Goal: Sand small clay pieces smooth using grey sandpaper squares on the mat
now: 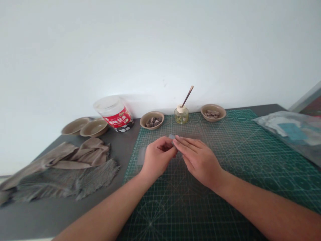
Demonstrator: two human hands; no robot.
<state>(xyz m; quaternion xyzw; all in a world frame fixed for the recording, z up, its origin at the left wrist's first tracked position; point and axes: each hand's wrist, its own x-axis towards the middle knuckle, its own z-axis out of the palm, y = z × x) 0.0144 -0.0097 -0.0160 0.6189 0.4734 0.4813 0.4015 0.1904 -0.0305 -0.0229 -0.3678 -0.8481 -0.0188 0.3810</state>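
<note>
Over the green cutting mat, my left hand is closed, thumb and fingers pinching a small flat grey piece whose edge shows at the fingertips. My right hand comes in from the other side, its fingers straight and held together, their tips pressed against the same grey piece. The fingers hide most of it, so its kind and full shape cannot be made out. A clear, flat sheet lies on the mat just left of my left hand.
Along the wall stand a bowl of dark pieces, a small glass bottle with a brush and a bowl of brownish pieces. Left are a red-labelled tub, two bowls and crumpled cloths; right, a plastic bag.
</note>
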